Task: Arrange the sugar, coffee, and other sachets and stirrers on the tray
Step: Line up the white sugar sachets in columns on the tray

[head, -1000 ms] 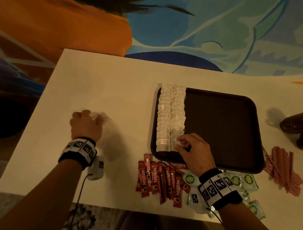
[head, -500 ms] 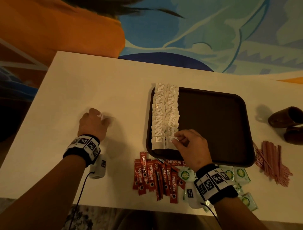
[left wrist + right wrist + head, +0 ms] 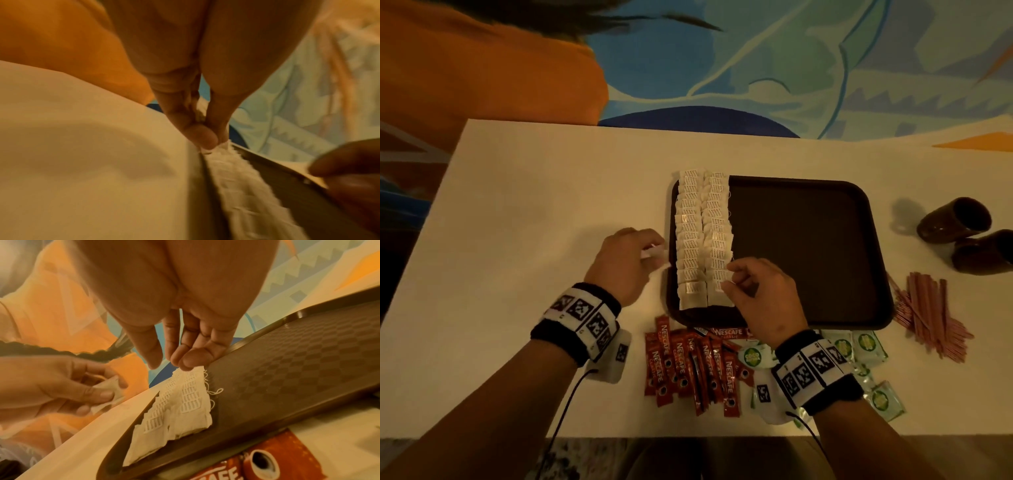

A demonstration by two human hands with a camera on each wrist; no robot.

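A dark brown tray point(image 3: 808, 253) lies on the white table, with two columns of white tea bags point(image 3: 690, 240) along its left side. My left hand point(image 3: 654, 253) pinches a crumpled white tea bag point(image 3: 652, 256) just outside the tray's left rim; the right wrist view shows this tea bag point(image 3: 111, 389) between thumb and fingers. My right hand point(image 3: 731, 279) hovers over the near end of the right column. Its fingers point(image 3: 185, 363) are loosely extended, thumb apart, holding nothing above the tea bags point(image 3: 185, 402).
Red Nescafe sticks point(image 3: 688, 363) lie in a pile at the tray's near edge, green sachets point(image 3: 866, 346) beside them under my right wrist. Pink stirrers point(image 3: 928, 315) lie right of the tray. Two brown mugs point(image 3: 955, 219) lie on their sides at far right.
My left hand has carried the white tea bag rightward from the open table to the tray's left rim. My right hand has stayed over the near end of the right column.
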